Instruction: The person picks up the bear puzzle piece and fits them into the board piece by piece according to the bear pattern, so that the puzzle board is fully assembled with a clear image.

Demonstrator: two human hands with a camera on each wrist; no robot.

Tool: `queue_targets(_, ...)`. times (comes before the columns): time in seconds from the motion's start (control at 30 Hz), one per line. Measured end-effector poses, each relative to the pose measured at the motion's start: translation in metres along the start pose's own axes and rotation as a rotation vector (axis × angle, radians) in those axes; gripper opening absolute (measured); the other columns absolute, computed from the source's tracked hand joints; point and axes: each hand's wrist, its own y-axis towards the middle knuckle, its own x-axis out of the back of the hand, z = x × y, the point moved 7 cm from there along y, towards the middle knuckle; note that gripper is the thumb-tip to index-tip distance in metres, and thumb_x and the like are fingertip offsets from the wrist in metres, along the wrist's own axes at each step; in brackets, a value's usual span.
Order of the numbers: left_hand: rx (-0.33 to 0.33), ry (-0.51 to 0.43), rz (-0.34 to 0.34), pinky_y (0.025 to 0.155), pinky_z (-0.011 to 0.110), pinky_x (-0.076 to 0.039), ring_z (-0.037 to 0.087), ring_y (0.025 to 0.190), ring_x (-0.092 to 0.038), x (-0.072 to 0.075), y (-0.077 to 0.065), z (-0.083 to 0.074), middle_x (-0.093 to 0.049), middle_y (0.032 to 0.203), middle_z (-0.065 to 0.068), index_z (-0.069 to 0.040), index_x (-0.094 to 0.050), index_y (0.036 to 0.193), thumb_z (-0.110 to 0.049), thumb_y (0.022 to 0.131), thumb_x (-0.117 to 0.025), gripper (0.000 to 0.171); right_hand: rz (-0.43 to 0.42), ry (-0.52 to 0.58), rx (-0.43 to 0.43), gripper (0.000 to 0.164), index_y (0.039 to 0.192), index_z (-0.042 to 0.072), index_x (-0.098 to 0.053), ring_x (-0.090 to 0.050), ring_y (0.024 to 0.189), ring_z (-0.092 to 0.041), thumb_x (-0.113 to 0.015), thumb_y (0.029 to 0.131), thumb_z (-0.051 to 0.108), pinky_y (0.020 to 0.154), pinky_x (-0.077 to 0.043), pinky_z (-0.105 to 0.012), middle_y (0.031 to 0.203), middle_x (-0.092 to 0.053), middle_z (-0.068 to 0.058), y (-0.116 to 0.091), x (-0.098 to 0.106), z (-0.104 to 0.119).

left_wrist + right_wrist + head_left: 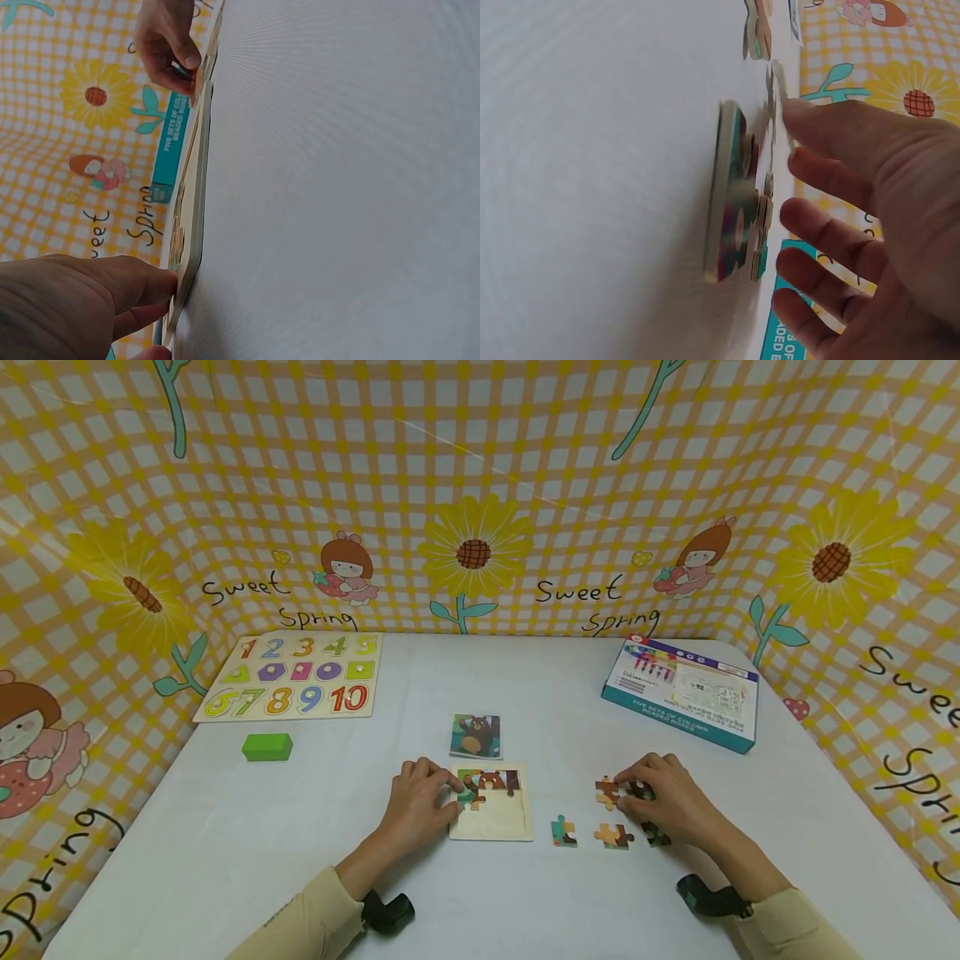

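Puzzle tray (501,823), part filled, with loose pieces and two hands

Tray: square, pale, flat on the white table (540,693) in front of the person. Bear pieces fill its upper part; the lower part shows bare base. One teal-and-orange piece (472,797) lies at the left side, below the top row.

Left hand (422,797): at the tray's left edge, fingers bent, thumb touching the rim, forefinger beside the teal-and-orange piece; whether either is gripped cannot be told.

Right hand (663,797): right of the tray, thumb and forefinger nearly together, pinching an orange-brown piece (604,793) by its right side; remaining fingers spread apart.

Loose pieces, right of the tray: one teal and brown (564,832), nearest the tray; one orange and dark brown (615,836); one dark green (657,835), partly covered by the right hand; one dark brown (637,789), also partly covered.

Bear picture card (476,737): just beyond the tray.

Outer items: number board (247,704) with figures and shapes, far left; green block (267,747), near that board's front edge; box (680,693) lettered "Five sets of column beaded boxes", far right, set at an angle.

Backdrop: checked cloth (480,460) printed with sunflowers.
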Motion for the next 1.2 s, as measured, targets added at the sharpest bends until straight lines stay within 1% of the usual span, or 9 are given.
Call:
queue_targets(0.2,-0.012,0.002,-0.005,0.081,0.043,-0.034,0.023,0.094,-0.041,0.000,0.000,-0.001,-0.051,0.095,0.004,-0.018,-0.068,0.089,-0.016,0.076,-0.072,0.014,-0.010,-0.003,0.001,0.025,0.103,0.013,-0.070,-0.044,0.097,-0.024,-0.074,0.079,0.022,0.072,-0.038,-0.034,0.101,-0.061,-0.006,0.001,0.003,0.006)
queue_targets(0.43,-0.005,0.002,-0.003,0.083,0.045,-0.035,0.022,0.094,-0.041,0.000,0.001,0.000,-0.052,0.096,0.004,-0.018,-0.068,0.089,-0.016,0.076,-0.072,0.014,-0.024,0.013,0.004,0.023,0.102,0.013,-0.070,-0.045,0.101,-0.026,-0.073,0.081,0.021,0.077,-0.040,-0.039,0.103,-0.062,-0.007,0.004,0.007,0.012)
queue_targets(0.6,-0.004,-0.008,-0.004,0.084,0.046,-0.035,0.022,0.094,-0.041,0.001,0.001,-0.001,-0.052,0.096,0.004,-0.017,-0.068,0.089,-0.016,0.076,-0.072,0.013,-0.041,0.025,0.025,0.021,0.101,0.014,-0.070,-0.045,0.098,-0.023,-0.073,0.081,0.020,0.075,-0.040,-0.035,0.103,-0.062,-0.005,0.005,0.009,0.018)
queue_targets(0.77,-0.004,-0.006,0.001,0.084,0.046,-0.035,0.022,0.094,-0.041,0.001,0.000,-0.001,-0.051,0.095,0.005,-0.017,-0.068,0.089,-0.015,0.076,-0.071,0.014,-0.049,0.064,0.036,0.022,0.103,0.014,-0.069,-0.044,0.098,-0.020,-0.073,0.081,0.018,0.075,-0.041,-0.033,0.104,-0.062,-0.004,0.006,0.011,0.027)
queue_targets(0.83,-0.005,0.000,-0.002,0.083,0.046,-0.035,0.023,0.094,-0.041,0.001,0.000,-0.001,-0.051,0.095,0.005,-0.017,-0.068,0.089,-0.015,0.076,-0.071,0.014,-0.049,0.089,0.039,0.023,0.103,0.014,-0.069,-0.044,0.099,-0.019,-0.072,0.081,0.017,0.076,-0.042,-0.033,0.104,-0.062,-0.004,0.007,0.011,0.032)
queue_targets(1.0,-0.004,0.004,-0.007,0.082,0.044,-0.035,0.023,0.094,-0.041,0.002,0.000,-0.001,-0.052,0.096,0.004,-0.017,-0.068,0.089,-0.016,0.076,-0.071,0.013,-0.067,0.168,0.080,0.025,0.105,0.015,-0.068,-0.045,0.100,-0.021,-0.072,0.081,0.015,0.077,-0.045,-0.035,0.104,-0.062,-0.005,0.014,0.005,0.052)
queue_targets(1.13,0.002,0.004,-0.003,0.081,0.043,-0.034,0.022,0.094,-0.041,0.001,0.001,-0.001,-0.052,0.096,0.004,-0.018,-0.069,0.089,-0.016,0.076,-0.071,0.013,-0.060,0.247,0.109,0.027,0.108,0.016,-0.068,-0.047,0.102,-0.021,-0.072,0.081,0.018,0.081,-0.046,-0.040,0.104,-0.062,-0.005,0.022,-0.007,0.072)
queue_targets(1.2,0.009,0.001,0.001,0.082,0.043,-0.034,0.021,0.094,-0.041,0.001,0.001,-0.001,-0.052,0.096,0.003,-0.018,-0.069,0.089,-0.016,0.076,-0.072,0.013,-0.050,0.283,0.141,0.028,0.108,0.015,-0.068,-0.047,0.101,-0.023,-0.073,0.081,0.018,0.081,-0.046,-0.043,0.104,-0.062,-0.007,0.027,-0.014,0.085)
